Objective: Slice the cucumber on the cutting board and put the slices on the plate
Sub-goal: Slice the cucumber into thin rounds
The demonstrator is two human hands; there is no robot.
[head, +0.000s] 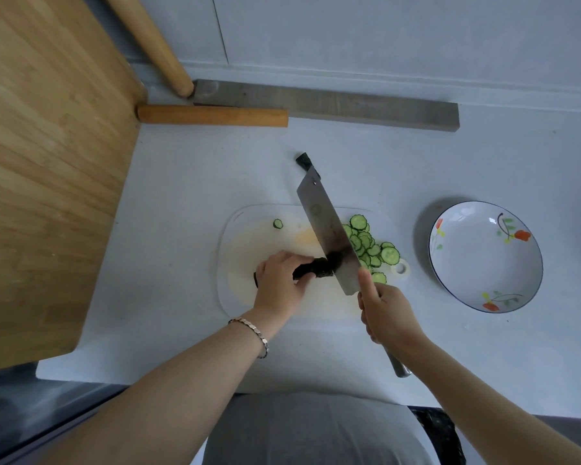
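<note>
A dark green cucumber (pixel 316 268) lies on the white cutting board (pixel 249 236). My left hand (pixel 280 280) presses it down from the left. My right hand (pixel 388 313) grips the handle of a wide cleaver (pixel 329 229), whose blade stands on the cucumber's right end. Several thin cucumber slices (pixel 371 246) lie piled to the right of the blade. One small slice (pixel 277 224) sits alone near the board's far edge. A white plate with red flowers (pixel 485 256) stands to the right of the board with nothing on it.
A large wooden board (pixel 47 162) leans at the left. Two wooden rolling pins (pixel 212 115) and a grey bar (pixel 349 104) lie along the back by the wall. A small dark object (pixel 304 160) lies beyond the cleaver's tip.
</note>
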